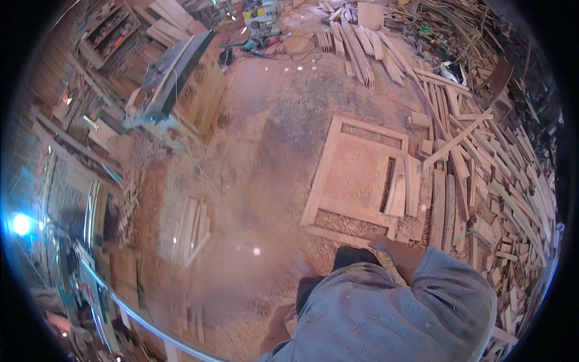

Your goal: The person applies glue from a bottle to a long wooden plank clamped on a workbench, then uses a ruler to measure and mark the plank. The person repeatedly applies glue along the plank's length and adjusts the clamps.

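Observation:
My right hand [380, 243] is low beside the near rail of a wooden frame [313, 202] lying flat on the floor. Whether it touches the rail or grips anything is not clear, as its fingers are dark and small. A broad flat wooden panel [353, 163] fills much of the frame. Loose wood strips [396, 196] lie across the frame's right side. My left hand [288, 312] is down by my dark-clothed left knee; its fingers are hidden, and I make out nothing in it.
A heap of wood offcuts [482, 175] runs along the right. Long boards [356, 51] lie at the far end near power tools [256, 43]. A workbench [202, 90] stands at the far left. A metal bar [129, 309] curves across the lower left, near stacked strips [190, 226].

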{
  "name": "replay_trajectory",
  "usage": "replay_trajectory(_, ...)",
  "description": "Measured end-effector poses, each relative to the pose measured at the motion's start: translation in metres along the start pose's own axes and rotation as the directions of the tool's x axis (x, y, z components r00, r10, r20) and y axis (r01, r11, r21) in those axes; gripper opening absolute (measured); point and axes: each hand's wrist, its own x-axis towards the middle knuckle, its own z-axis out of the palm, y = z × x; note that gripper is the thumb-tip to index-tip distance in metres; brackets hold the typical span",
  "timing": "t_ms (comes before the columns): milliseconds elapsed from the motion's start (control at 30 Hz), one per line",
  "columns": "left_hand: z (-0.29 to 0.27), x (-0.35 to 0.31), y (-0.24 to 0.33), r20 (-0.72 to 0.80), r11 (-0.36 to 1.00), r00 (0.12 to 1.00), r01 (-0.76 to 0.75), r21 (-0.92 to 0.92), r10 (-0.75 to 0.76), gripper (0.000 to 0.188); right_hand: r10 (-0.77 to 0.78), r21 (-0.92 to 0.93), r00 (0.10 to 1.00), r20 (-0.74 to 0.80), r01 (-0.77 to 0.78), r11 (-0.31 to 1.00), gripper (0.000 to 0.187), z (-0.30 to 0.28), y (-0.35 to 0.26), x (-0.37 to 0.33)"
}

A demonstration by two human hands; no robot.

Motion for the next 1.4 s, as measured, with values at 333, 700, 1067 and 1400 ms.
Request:
replay_trajectory(333, -0.335, 0.189, 0.285, -0.139, 0.661, 0.649, -0.746, 0.078, 0.748, 0.026, 0.383, 0.325, 0.85, 0.362, -0.5, 0.803, 0.06, -0.027, -0.067, 0.108)
replay_trajectory(700, -0.395, 0.186, 0.572, -0.036, 0.963, 0.981, -0.182, 0.196, 0.193, 0.035, 0.132, 0.507, 0.989, 0.059, -0.144, 0.85, 0.056, -0.319, -0.155, 0.59)
replay_trajectory(1067, -0.466, 0.357, 1.033, 0.113, 0.845, 0.943, -0.331, 0.419, 0.314, 0.036, 0.168, 0.697, 0.904, -0.392, 0.173, 0.696, 0.054, -0.64, -0.086, 0.894)
replay_trajectory(1400, -0.494, 0.453, 1.544, 0.085, 0.296, 0.652, -0.452, 0.841, 0.753, 0.045, 0.676, 0.704, 0.589, 0.443, -0.695, 0.144, 0.034, -0.678, 0.069, 0.892)
